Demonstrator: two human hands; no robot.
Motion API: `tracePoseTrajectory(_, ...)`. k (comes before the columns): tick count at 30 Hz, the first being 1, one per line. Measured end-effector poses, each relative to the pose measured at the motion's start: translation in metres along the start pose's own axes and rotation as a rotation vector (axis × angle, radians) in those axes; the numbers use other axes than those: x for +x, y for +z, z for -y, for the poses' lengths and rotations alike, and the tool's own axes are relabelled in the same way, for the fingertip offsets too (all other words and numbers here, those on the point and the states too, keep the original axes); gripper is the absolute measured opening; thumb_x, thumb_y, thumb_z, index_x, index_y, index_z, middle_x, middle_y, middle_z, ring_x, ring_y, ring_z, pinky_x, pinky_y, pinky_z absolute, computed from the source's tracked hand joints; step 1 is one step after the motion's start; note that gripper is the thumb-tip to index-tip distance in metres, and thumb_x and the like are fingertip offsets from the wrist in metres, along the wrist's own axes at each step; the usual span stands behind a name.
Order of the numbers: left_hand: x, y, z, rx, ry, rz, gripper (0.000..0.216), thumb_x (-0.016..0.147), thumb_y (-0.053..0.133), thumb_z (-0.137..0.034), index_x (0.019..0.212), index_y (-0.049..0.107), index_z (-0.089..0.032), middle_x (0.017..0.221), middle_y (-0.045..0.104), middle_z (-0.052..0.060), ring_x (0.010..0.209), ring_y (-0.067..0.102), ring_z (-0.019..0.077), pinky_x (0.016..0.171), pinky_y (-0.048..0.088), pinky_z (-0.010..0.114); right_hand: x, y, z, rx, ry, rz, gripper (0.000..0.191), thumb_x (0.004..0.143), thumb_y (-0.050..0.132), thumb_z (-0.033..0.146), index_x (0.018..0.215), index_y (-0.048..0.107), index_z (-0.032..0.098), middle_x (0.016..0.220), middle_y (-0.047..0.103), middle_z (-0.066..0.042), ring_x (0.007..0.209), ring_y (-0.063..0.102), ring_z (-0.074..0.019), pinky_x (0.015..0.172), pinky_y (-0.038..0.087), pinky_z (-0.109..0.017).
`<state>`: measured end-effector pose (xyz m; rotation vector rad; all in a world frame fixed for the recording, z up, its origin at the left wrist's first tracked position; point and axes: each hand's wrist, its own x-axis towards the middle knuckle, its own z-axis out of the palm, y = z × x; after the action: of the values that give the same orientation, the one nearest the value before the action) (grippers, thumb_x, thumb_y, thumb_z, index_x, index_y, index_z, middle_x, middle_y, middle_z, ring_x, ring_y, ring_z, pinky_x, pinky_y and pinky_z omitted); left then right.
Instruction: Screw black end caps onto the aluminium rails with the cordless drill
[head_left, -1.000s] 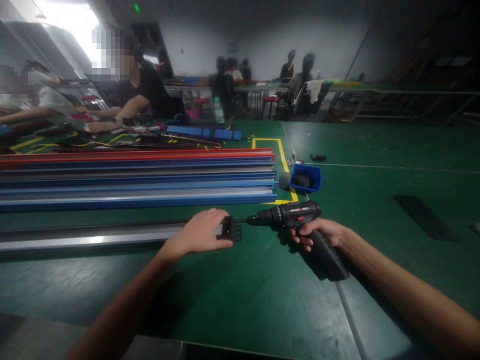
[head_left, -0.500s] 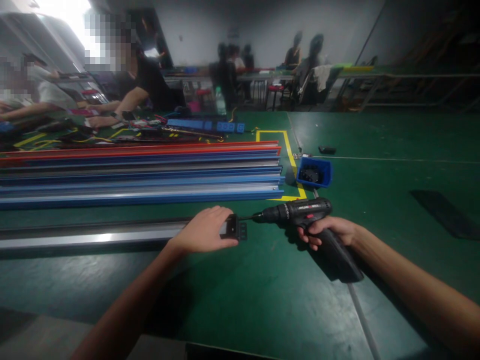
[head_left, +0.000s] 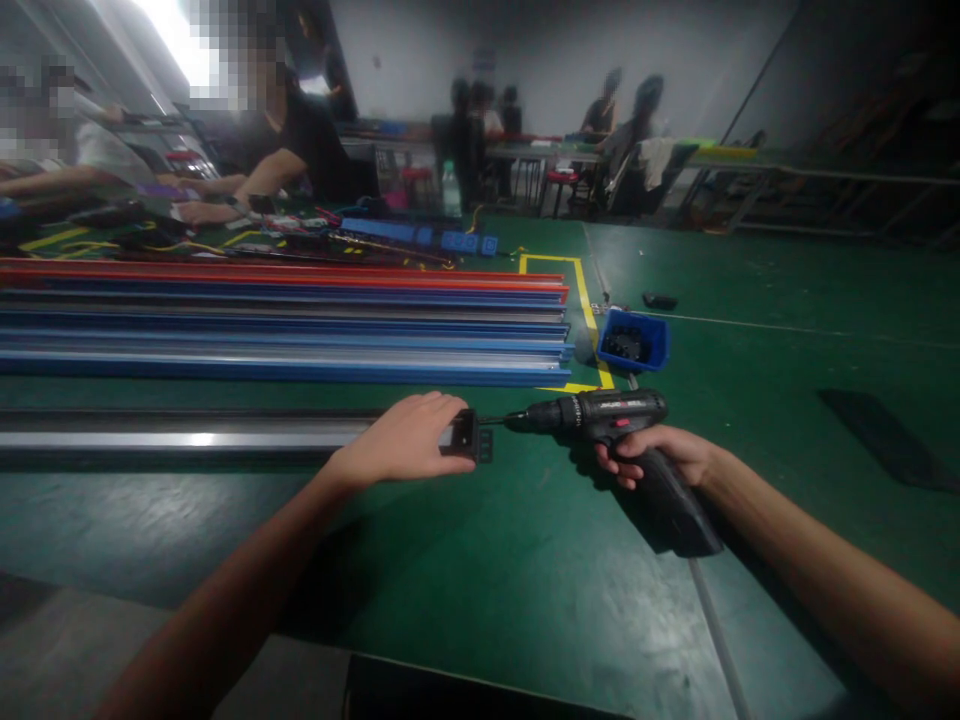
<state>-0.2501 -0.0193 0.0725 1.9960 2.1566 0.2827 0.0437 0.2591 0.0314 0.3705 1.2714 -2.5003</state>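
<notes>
My left hand is wrapped over the right end of a long black and silver metal profile lying on the green table. A black end cap sits at that end, beside my thumb and fingertips. My right hand grips a black cordless drill by its handle, one finger near the red trigger. The drill points left, and its thin bit reaches to the end cap. Whether the tip is seated in a screw is too small to tell.
Several blue and red profiles lie parallel behind my left hand. A blue bin with small black parts stands behind the drill. At the right lies a dark flat object. A co-worker's arm rests on the table at far left.
The camera view has tilted and shifted slightly, so the profiles appear a little higher and more level. Both hands keep their holds, and the drill bit stays at the end cap.
</notes>
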Motion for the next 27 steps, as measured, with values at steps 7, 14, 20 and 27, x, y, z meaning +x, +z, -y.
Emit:
tracePoseTrajectory(7,-0.0003,0.001,0.0005,-0.001,0.005,-0.015,0.069,0.081,0.065,-0.072,0.125,0.06,-0.018,0.119,0.068,0.013,0.107,0.065,0.032,0.091,0.05,0.045,-0.0006,0.0056,0.0026,0.023,0.021,-0.004,0.019,0.084,0.072,0.015,0.099,0.072,0.005,0.087,0.069,-0.008,0.061,0.059,-0.0076,0.067,0.058,-0.024)
tracePoseTrajectory(14,-0.0009,0.0007,0.0005,0.015,0.015,-0.014,0.069,0.083,0.063,-0.072,0.125,0.061,-0.018,0.116,0.069,0.012,0.104,0.064,0.0307,0.09,0.049,0.044,-0.0009,0.0005,0.0024,0.012,0.028,-0.023,0.019,0.085,0.071,0.015,0.101,0.071,0.005,0.088,0.069,-0.009,0.061,0.059,-0.0082,0.067,0.058,-0.024)
tracePoseTrajectory(20,-0.0005,0.0009,0.0012,-0.012,0.007,-0.008,0.069,0.082,0.064,-0.072,0.125,0.061,-0.018,0.119,0.068,0.012,0.106,0.063,0.0307,0.091,0.049,0.045,-0.0007,0.0011,0.0022,0.023,0.037,-0.025,0.018,0.084,0.072,0.015,0.099,0.072,0.006,0.086,0.069,-0.007,0.058,0.057,-0.0069,0.067,0.057,-0.024)
tracePoseTrajectory(27,-0.0006,0.0013,0.0015,-0.008,0.002,-0.01,0.068,0.082,0.063,-0.073,0.123,0.062,-0.019,0.116,0.069,0.012,0.104,0.064,0.0304,0.089,0.049,0.044,-0.0009,-0.0005,0.0018,-0.002,0.016,-0.034,0.018,0.085,0.071,0.015,0.1,0.072,0.006,0.086,0.07,-0.007,0.06,0.059,-0.0078,0.065,0.057,-0.023)
